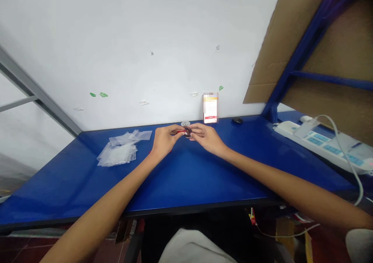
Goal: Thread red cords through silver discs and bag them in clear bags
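- I'm holding a small round glossy dark disc (187, 131), with a red strip (179, 132) beside it, near the far edge of the blue worktop (186, 177).
- My left hand (166, 139) and right hand (206, 138) each pinch it, both grips closed at the fingertips.
- Just behind sits a silver disc (185, 123).
- Clear plastic bags (118, 152) lie to the left.

The left hand (165, 139) and right hand (206, 138) meet at the middle of the view, palms down and turned inward, with the fingers (178, 129) of each curled forward into a close pinch. Their fingertips almost touch. Both wrists are slightly bent. The left forearm (110, 193) rises from the lower left corner, while the right forearm (285, 185) reaches in low from the right edge, both bare.
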`<action>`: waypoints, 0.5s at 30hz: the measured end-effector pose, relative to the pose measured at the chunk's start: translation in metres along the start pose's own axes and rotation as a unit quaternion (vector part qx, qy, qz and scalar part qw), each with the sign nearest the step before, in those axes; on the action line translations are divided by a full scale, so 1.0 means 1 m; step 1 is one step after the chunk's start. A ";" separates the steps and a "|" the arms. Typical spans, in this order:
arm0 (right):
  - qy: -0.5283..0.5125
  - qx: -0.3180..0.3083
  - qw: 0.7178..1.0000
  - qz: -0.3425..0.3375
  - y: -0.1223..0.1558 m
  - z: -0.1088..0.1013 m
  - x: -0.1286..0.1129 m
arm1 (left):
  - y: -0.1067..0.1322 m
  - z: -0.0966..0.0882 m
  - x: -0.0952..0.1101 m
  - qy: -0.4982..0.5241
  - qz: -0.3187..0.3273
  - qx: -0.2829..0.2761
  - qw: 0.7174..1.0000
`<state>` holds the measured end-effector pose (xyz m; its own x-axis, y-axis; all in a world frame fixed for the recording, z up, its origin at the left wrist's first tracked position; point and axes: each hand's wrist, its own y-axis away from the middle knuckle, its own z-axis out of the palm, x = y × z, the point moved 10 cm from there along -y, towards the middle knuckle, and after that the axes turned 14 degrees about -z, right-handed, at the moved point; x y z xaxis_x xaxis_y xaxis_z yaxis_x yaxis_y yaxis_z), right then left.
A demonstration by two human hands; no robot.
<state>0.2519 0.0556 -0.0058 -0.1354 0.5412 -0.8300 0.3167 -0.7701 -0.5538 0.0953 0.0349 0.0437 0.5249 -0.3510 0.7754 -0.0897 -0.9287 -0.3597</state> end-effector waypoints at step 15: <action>-0.008 0.007 1.000 0.007 0.003 0.007 -0.004 | 0.006 -0.002 0.009 -0.105 0.060 0.058 0.991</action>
<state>0.2473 0.0488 -0.0044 -0.1464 0.5244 -0.8388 0.3061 -0.7823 -0.5425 0.0973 0.0260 0.0494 0.6816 -0.4144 0.6031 -0.0700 -0.8573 -0.5100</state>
